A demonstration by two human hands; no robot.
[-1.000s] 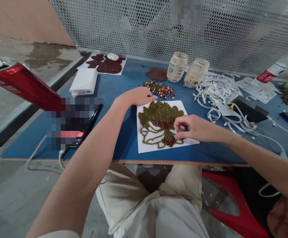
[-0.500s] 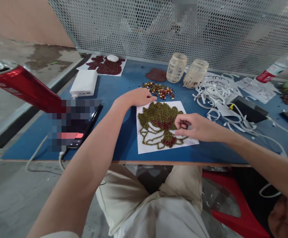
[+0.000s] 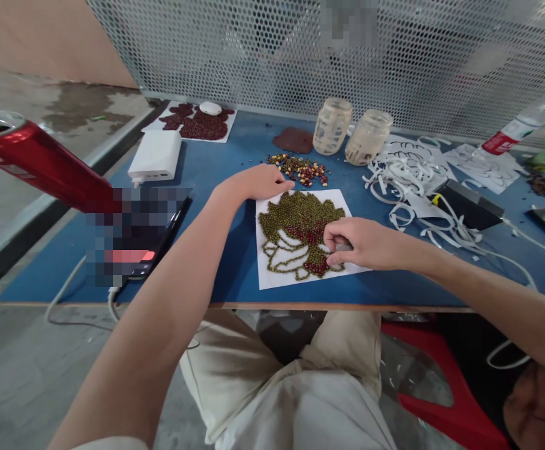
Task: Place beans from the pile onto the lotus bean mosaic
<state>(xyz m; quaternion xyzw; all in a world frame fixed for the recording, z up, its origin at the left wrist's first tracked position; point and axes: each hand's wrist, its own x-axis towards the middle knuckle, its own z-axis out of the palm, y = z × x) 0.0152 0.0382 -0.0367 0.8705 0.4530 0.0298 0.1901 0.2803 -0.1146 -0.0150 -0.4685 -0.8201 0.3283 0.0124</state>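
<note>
A white sheet (image 3: 272,280) lies near the table's front edge, bearing a bean picture (image 3: 300,215) of green beans with dark red ones in the middle and low down. My left hand (image 3: 269,181) rests at the sheet's upper left corner, fingers curled under and thumb pointing right; what is beneath them is hidden. Just beyond it sits a loose pile of mixed beans (image 3: 303,169), green, red and yellow. Over the picture's right side, my right hand (image 3: 354,242) has its fingers bent and thumb close to the index finger. Anything between those fingertips is too small to make out.
Two jars (image 3: 332,127) stand behind the bean pile, beside a flat brown piece (image 3: 294,140). White paper strips (image 3: 401,169) tangle at right near a black box (image 3: 472,206). At left are a red can (image 3: 42,162), a phone (image 3: 155,237) and a white power bank (image 3: 156,155).
My right hand has shifted slightly left and down over the picture, its thumb and index finger nearer each other. My left hand stays at the corner. The whole view has moved a little.
</note>
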